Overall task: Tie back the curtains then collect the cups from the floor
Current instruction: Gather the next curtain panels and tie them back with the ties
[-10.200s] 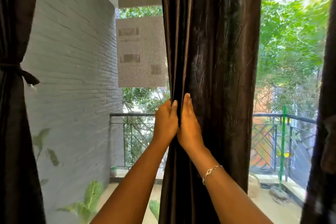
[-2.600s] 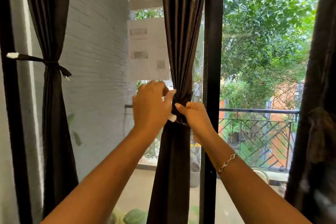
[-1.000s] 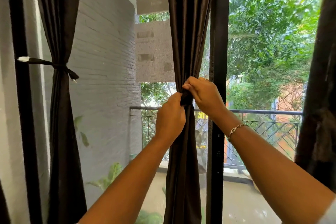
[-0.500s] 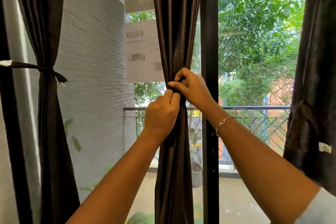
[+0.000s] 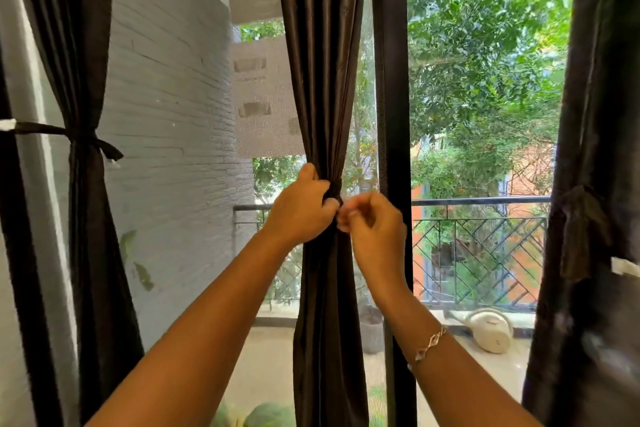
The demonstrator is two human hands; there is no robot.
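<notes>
A dark brown middle curtain (image 5: pixel 323 80) hangs gathered into a narrow bundle in front of the window. My left hand (image 5: pixel 299 208) grips the bundle at its pinched waist, where a dark tie band (image 5: pixel 335 188) wraps it. My right hand (image 5: pixel 375 229) sits just right of the band with its fingers curled and blurred; whether it pinches the band's end is unclear. The left curtain (image 5: pixel 86 218) is tied back with its own band (image 5: pixel 41 128). A third curtain (image 5: pixel 595 184) hangs at the right edge. No cups are in view.
A black window frame post (image 5: pixel 393 114) stands right behind the middle curtain. Outside lie a balcony with a metal railing (image 5: pixel 485 201), a grey brick wall (image 5: pixel 166 149), a cream watering can (image 5: pixel 491 329) on the floor and green plants at the bottom.
Both hands dropped slightly on the middle curtain. My right hand came off the top of the knot and moved down to its right side, while my left keeps its grip on the bundle.
</notes>
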